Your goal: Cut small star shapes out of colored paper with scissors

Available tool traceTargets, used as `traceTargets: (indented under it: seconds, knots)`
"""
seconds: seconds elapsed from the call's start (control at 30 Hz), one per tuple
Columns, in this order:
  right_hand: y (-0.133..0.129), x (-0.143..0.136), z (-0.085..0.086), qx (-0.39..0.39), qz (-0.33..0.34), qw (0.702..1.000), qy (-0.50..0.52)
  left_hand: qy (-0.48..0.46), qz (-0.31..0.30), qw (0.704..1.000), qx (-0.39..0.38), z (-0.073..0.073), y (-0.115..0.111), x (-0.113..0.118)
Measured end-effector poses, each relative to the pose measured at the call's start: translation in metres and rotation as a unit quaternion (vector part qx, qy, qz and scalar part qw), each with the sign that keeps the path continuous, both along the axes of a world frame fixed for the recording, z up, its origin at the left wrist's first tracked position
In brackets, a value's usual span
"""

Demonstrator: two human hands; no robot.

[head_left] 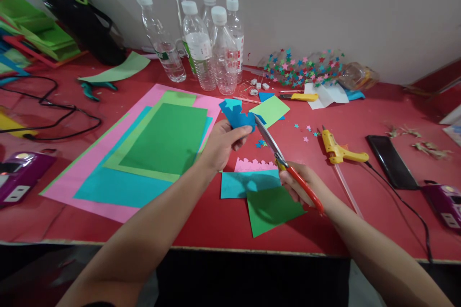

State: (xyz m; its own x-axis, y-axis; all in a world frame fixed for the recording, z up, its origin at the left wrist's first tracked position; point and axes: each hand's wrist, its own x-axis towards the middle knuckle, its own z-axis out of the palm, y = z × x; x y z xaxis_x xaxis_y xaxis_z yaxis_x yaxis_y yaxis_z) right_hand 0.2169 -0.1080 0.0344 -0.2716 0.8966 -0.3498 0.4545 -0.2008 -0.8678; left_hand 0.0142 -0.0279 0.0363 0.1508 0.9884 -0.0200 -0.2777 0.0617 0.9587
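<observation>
Red table [360,120], blue paper piece [236,117] in left hand [221,146], jagged-edged, scissors [284,163] cutting

A: Can you see the scissor handles [300,183]?
B: Barely, the right hand [298,184] wraps them, so its fingertips are tucked out of sight.
A: And the blue paper [236,115]?
B: The lower part is under the left hand's fingers [241,133], shape unclear.

Two bare forearms come in from the lower edge of the view, with no sleeves, watch, bracelet or rings to be seen on them. The left hand [224,143] and the right hand [300,186] are ungloved. Fingernails are too small to make out.
</observation>
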Motion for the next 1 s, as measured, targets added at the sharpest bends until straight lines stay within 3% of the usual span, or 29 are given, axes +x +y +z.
traceTargets:
  seconds: [0.17, 0.33, 0.43, 0.57, 1.0]
  knots:
    - [0.001, -0.001, -0.001, -0.006, -0.011, 1.0, -0.008, -0.043, 0.029, 0.999, -0.003, 0.005, 0.003, -0.002]
    - [0.0, -0.004, -0.001, -0.006, -0.032, 0.999, -0.017, -0.039, -0.032, 0.999, -0.018, 0.003, 0.0, 0.003]
    - [0.0, -0.005, 0.001, -0.013, -0.032, 0.999, -0.021, -0.038, 0.007, 0.999, -0.003, 0.0, -0.001, 0.004]
    - [0.001, -0.004, 0.004, -0.017, -0.016, 0.999, -0.024, -0.023, 0.056, 0.997, 0.044, 0.0, 0.0, 0.002]
    - [0.001, 0.005, -0.006, 0.016, 0.056, 0.998, 0.003, 0.079, 0.055, 0.988, 0.12, 0.01, -0.002, -0.001]
